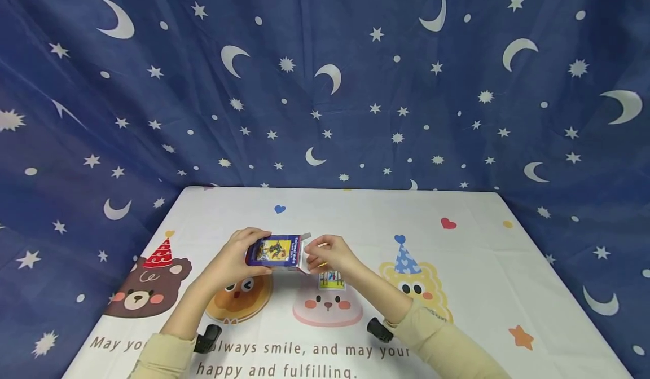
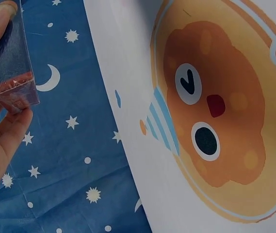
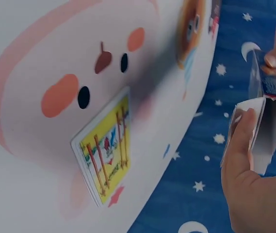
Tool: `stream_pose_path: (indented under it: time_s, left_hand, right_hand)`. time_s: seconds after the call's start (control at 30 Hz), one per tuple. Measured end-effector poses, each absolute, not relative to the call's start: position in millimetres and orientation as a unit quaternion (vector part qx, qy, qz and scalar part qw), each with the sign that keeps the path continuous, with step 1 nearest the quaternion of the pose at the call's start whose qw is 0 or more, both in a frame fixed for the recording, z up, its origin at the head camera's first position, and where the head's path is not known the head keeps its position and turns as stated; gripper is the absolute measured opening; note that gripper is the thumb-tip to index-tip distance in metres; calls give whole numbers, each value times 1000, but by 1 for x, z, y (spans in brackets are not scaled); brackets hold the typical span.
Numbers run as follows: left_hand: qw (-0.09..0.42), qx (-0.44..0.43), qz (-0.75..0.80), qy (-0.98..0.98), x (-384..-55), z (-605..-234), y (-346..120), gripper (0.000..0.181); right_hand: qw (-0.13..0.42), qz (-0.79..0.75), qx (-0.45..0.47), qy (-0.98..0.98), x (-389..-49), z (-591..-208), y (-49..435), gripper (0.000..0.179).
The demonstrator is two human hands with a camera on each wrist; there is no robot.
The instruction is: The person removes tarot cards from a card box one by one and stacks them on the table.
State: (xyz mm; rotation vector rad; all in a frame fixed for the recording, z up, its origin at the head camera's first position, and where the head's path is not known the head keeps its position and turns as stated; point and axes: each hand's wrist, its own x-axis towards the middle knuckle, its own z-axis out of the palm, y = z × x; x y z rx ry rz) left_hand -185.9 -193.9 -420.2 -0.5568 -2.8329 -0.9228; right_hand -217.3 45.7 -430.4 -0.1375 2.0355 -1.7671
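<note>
There is one box (image 1: 276, 251), one card stack (image 3: 106, 150), two grips (image 1: 236, 256) (image 1: 332, 255).

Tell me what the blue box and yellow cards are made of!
The blue box looks like printed cardboard: its open end shows thin, pale walls. It seems glossy, maybe plastic-wrapped: one corner looks see-through. The cards look like stiff printed paper, lying flat with thin edges; finish unclear.

Box (image 1: 274, 251) apparently reads "Universal Waite"; tablecloth (image 1: 365, 210), "always smile".
</note>
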Motion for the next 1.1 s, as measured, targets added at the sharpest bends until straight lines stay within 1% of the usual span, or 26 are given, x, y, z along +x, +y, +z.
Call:
stream_pose_path:
  time_s: [0.5,0.8,1.1]
  left_hand:
    - [53,-178,-302,-935,-184,-420,-193,71]
    - [55,-180,-300,-935,-185,-420,-199,72]
    - [63,-173,-295,-938,-185,-419,-206,72]
  right_hand:
    - [179,-574,-98,793,-215,-440,33,16]
    - [192,-574,-96,790,-217,-441,37,14]
    - [229,-635,-40,737,-219,-440,43,6]
